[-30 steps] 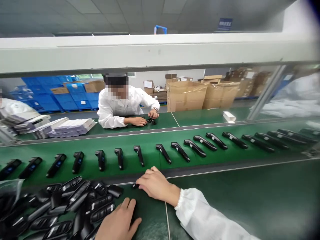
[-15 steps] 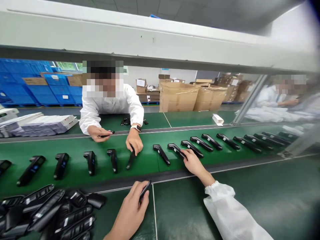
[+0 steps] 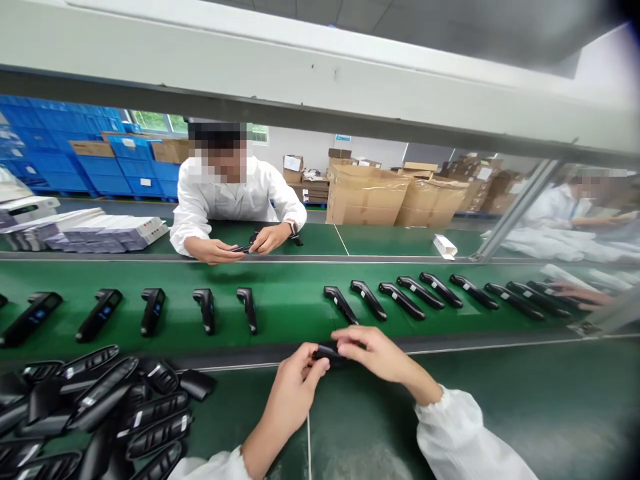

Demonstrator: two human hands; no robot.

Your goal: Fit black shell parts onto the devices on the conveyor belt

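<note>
My left hand (image 3: 296,390) pinches one end of a small black plastic piece (image 3: 327,351) above the near edge of the belt. My right hand (image 3: 373,353) has its fingers on the other end, and both hands cover much of the piece. Just beyond my fingers lies a black angled handheld device (image 3: 341,305), resembling an infrared thermometer, on the green belt (image 3: 290,300). More such devices (image 3: 403,301) with small pale labels stretch to the right. Left of the gap, similar devices (image 3: 153,311) show bluish displays or buttons.
A pile of black plastic shells (image 3: 105,400) lies at my left on the green bench (image 3: 380,427). Across the belt, a co-worker (image 3: 235,200) holds a dark item in both hands. White boxes (image 3: 115,232) are stacked far left. A metal post (image 3: 520,207) and overhead beam (image 3: 320,80) frame the space.
My right hand has left a device on the belt and come to the black piece in my left hand. Opposite, the co-worker has lifted a device off the belt.
</note>
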